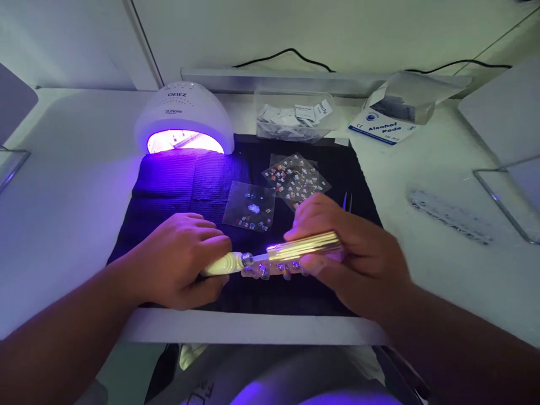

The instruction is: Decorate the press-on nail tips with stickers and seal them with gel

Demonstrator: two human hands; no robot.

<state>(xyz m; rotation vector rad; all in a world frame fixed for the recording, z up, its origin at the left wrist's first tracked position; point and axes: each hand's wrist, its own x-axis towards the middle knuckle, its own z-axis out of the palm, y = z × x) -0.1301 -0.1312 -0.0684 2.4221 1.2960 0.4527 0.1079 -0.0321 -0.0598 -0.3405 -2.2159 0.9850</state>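
A white domed nail lamp [184,117], lit violet inside, is set at the far left corner of a black mat [185,180]. Two clear sticker sheets [295,177] and a smaller one [250,206] are laid on the mat, with tweezers [346,201] just beside them. A clear tray of sachets [293,117] is placed behind the mat, and an opened box of alcohol pads [390,115] near it. A black cable [287,54] is run along the wall
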